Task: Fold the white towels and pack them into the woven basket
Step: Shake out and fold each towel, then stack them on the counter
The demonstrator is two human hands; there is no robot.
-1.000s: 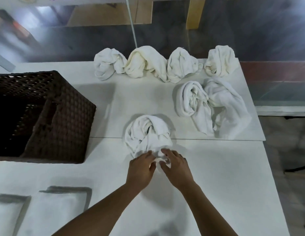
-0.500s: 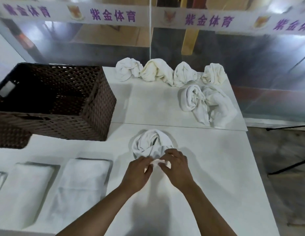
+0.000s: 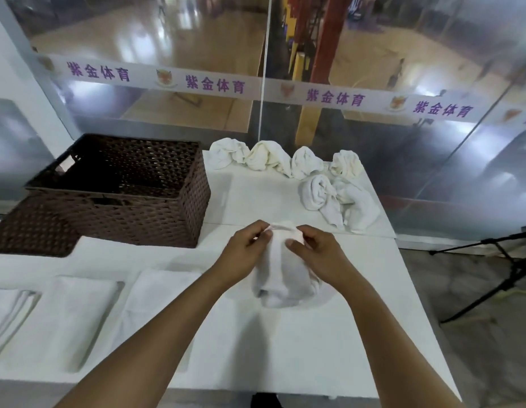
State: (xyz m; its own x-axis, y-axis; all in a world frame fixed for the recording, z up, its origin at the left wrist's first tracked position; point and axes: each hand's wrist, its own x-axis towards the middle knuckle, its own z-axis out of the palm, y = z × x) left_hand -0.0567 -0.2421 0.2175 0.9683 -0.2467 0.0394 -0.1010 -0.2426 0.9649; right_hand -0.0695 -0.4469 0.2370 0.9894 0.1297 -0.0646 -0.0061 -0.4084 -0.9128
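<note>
While our left hand [image 3: 244,251] and right hand [image 3: 314,254] pinched the crumpled towel's [image 3: 281,275] top edge, we judged shaking it flat wisest.

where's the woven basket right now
In the head view the woven basket sits on the white table at the left, far side, left of the row of crumpled towels and beyond the folded towels.
</note>
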